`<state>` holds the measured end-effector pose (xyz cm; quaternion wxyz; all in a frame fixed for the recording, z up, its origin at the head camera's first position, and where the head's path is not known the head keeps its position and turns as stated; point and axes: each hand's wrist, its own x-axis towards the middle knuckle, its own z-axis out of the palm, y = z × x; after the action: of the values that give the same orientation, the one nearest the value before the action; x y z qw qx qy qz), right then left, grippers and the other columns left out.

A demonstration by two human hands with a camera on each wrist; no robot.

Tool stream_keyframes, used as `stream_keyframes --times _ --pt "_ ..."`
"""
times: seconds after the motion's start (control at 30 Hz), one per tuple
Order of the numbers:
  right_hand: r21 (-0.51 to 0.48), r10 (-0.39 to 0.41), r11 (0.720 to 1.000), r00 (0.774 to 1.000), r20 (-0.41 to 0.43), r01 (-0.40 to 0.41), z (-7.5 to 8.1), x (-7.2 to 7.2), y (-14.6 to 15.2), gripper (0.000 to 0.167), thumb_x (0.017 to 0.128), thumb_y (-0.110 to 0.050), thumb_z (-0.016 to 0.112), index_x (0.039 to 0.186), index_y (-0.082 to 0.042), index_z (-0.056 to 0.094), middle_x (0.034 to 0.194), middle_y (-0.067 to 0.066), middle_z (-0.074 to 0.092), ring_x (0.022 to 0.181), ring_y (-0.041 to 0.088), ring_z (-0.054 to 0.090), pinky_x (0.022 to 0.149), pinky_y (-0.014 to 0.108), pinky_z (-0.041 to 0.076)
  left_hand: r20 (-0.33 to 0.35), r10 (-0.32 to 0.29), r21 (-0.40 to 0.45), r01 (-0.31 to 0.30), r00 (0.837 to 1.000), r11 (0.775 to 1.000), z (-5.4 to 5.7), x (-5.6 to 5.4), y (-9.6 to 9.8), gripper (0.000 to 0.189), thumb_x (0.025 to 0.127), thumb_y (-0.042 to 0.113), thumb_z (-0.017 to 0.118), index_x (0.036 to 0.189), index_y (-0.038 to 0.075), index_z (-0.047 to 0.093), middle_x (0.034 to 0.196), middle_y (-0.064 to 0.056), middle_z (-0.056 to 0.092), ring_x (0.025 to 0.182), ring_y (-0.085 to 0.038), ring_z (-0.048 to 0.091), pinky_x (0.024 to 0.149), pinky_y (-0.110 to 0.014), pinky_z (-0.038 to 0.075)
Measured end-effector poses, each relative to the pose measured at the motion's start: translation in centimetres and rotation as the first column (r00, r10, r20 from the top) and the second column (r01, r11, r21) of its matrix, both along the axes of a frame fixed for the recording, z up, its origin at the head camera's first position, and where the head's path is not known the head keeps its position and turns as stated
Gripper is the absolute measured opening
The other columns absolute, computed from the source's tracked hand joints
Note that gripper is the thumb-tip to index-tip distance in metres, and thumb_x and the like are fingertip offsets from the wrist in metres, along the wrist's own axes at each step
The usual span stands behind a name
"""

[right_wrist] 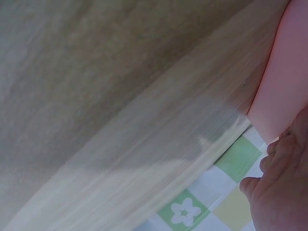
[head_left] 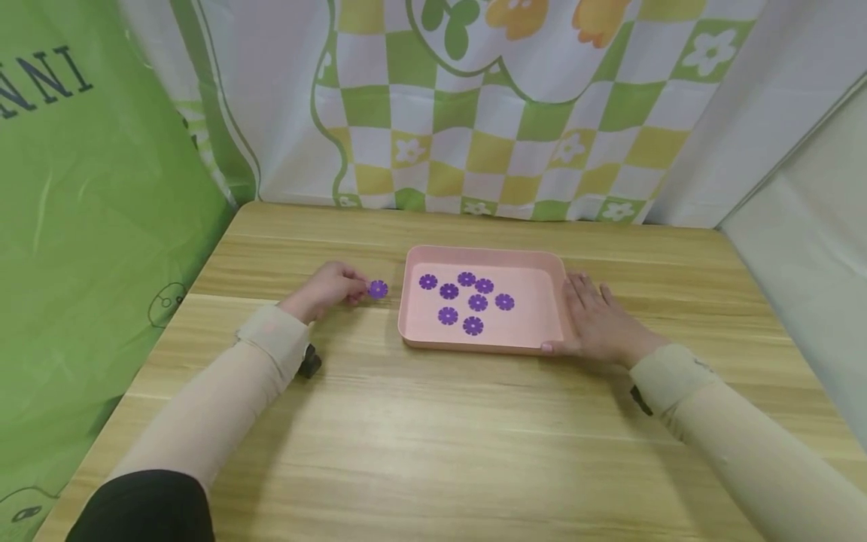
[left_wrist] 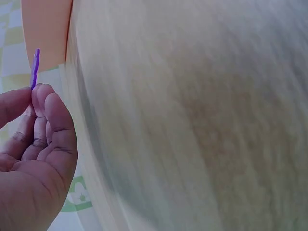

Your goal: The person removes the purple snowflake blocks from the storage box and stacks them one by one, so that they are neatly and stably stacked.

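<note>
My left hand (head_left: 330, 287) pinches a purple notched plastic disc (head_left: 378, 289) between thumb and fingertips, just left of the pink tray (head_left: 535, 301). Seen edge-on in the left wrist view, the purple disc (left_wrist: 35, 69) sticks up from the fingertips. Several similar purple discs (head_left: 473, 325) lie spread flat over the left and middle of the tray floor. Against the tray's right wall rests my right hand (head_left: 603, 320), its fingers extended along the side and the thumb at the front corner. The right wrist view catches that hand (right_wrist: 284, 183) beside the pink tray wall (right_wrist: 284, 72).
A wooden table (head_left: 433, 436) carries the tray. Behind its far edge hangs a green, white and yellow checked curtain (head_left: 501, 135). Green fabric (head_left: 88, 226) borders the left side, and a pale cloth (head_left: 806, 211) the right.
</note>
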<state>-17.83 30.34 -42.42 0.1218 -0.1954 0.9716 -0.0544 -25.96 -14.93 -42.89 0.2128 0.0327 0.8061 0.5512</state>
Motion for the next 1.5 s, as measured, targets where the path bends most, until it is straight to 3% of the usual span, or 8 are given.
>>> stream_keyframes --times 0.2,0.53,0.87,1.27,1.5 --pt "0.007 -0.002 1.000 1.000 0.005 0.002 -0.1 -0.1 0.0 0.127 0.090 -0.074 0.061 0.155 0.019 0.004 0.164 0.037 -0.003 0.151 0.053 -0.003 0.122 0.064 -0.002 0.019 -0.012 -0.025 0.013 1.000 1.000 -0.3 0.1 -0.1 0.025 0.104 -0.003 0.051 0.119 -0.021 0.059 0.085 -0.008 0.064 0.075 -0.012 0.058 0.067 -0.018 0.055" --pt "0.013 0.018 1.000 1.000 -0.014 -0.017 -0.2 -0.1 0.0 0.125 0.091 -0.072 0.061 0.154 0.020 0.005 0.163 0.038 -0.002 0.151 0.054 0.000 0.122 0.065 0.002 0.047 -0.024 -0.045 0.026 0.999 0.999 -0.7 0.0 -0.2 0.022 0.102 -0.002 0.055 0.116 -0.019 0.060 0.087 -0.010 0.065 0.075 -0.013 0.060 0.069 -0.020 0.056" --pt "-0.001 0.011 1.000 1.000 0.002 -0.011 -0.2 -0.3 -0.1 0.126 0.090 -0.072 0.061 0.154 0.020 0.005 0.163 0.039 -0.001 0.151 0.054 0.000 0.122 0.066 0.003 0.046 -0.047 -0.136 0.053 0.998 0.989 -0.5 0.0 -0.2 0.022 0.100 0.000 0.058 0.115 -0.016 0.064 0.084 -0.007 0.066 0.073 -0.012 0.060 0.066 -0.020 0.055" --pt "-0.012 0.006 1.000 1.000 0.008 -0.006 -0.4 -0.3 0.2 0.126 0.090 -0.072 0.062 0.154 0.020 0.003 0.163 0.038 -0.003 0.151 0.053 -0.001 0.122 0.065 0.002 0.048 -0.035 -0.220 0.044 0.998 0.975 -0.1 -0.7 -3.0 0.019 0.100 0.003 0.060 0.108 -0.013 0.065 0.081 -0.004 0.065 0.071 -0.012 0.059 0.063 -0.023 0.053" --pt "-0.038 0.008 0.999 1.000 0.021 -0.007 -0.2 -0.2 0.1 0.126 0.090 -0.071 0.063 0.153 0.021 0.004 0.162 0.039 -0.001 0.150 0.055 0.001 0.122 0.066 0.006 0.042 -0.022 -0.274 0.032 0.999 0.961 0.0 -0.8 -3.4 0.015 0.099 0.002 0.059 0.102 -0.012 0.066 0.075 -0.003 0.064 0.067 -0.011 0.059 0.060 -0.021 0.052"
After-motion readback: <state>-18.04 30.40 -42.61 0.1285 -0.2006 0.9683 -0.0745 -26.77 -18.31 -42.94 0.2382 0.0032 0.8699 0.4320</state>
